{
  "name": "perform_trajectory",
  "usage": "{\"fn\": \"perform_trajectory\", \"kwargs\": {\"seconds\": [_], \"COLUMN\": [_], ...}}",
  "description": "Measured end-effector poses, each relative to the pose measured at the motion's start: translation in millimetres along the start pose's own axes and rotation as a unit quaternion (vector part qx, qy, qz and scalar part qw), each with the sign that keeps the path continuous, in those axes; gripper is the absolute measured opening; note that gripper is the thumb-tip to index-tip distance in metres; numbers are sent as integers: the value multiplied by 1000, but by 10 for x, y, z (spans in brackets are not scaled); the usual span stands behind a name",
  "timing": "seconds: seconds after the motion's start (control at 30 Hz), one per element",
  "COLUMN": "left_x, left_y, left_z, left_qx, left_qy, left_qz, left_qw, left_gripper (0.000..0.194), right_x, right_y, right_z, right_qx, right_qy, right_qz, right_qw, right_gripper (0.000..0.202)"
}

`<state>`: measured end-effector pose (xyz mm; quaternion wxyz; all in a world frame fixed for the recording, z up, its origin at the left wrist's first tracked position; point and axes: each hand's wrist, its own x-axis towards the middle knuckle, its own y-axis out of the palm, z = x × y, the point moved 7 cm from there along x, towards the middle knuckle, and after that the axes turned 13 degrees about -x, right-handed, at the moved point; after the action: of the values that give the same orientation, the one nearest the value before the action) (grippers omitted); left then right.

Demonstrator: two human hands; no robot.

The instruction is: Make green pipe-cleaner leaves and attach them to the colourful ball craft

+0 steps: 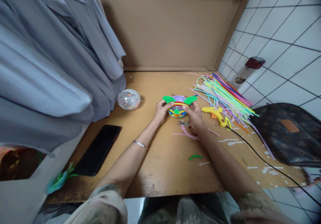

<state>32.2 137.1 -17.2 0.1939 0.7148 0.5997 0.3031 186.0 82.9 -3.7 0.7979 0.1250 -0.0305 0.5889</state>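
Observation:
Between my two hands, a little above the table, is a colourful round pipe-cleaner craft (177, 111) with two green leaf-like wings, a red and yellow band and a purple part at the back. My left hand (163, 109) grips its left side, thumb on top near the band. On the right side my right hand (195, 114) pinches it the same way. Beneath the right hand lie scissors (184, 123), partly covered, and a curled pink pipe-cleaner strip (187, 132). Close to the right hand rests a yellow glue gun (217, 114).
A clear round ball (129, 99) stands at the left. Nearer me is a black phone (99, 150). Many pipe cleaners (220, 93) lie at the back right, beside a bottle (248, 72) and a brown bag (291, 133). A cord (255, 152) crosses the right side; a grey curtain (62, 57) hangs left.

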Motion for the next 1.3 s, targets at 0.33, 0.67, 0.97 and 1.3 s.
{"fn": "perform_trajectory", "kwargs": {"seconds": [0.33, 0.67, 0.97, 1.3], "left_x": [-9, 45, -41, -296], "left_y": [34, -207, -200, -112], "left_z": [24, 181, 143, 32], "left_qx": [-16, -15, -29, -22], "left_qy": [-8, -60, -2, 43], "left_qz": [23, 36, 16, -35], "left_qw": [1000, 997, 999, 998], "left_gripper": [57, 56, 51, 49], "right_x": [12, 129, 96, 12], "right_y": [-37, -137, -153, -75], "right_z": [-30, -302, -298, -174], "right_qx": [-12, 43, -26, 16], "right_qy": [-14, 8, -10, -2], "right_qz": [-8, -19, -16, -35], "right_qw": [1000, 999, 999, 999], "right_gripper": [42, 51, 45, 35]}}
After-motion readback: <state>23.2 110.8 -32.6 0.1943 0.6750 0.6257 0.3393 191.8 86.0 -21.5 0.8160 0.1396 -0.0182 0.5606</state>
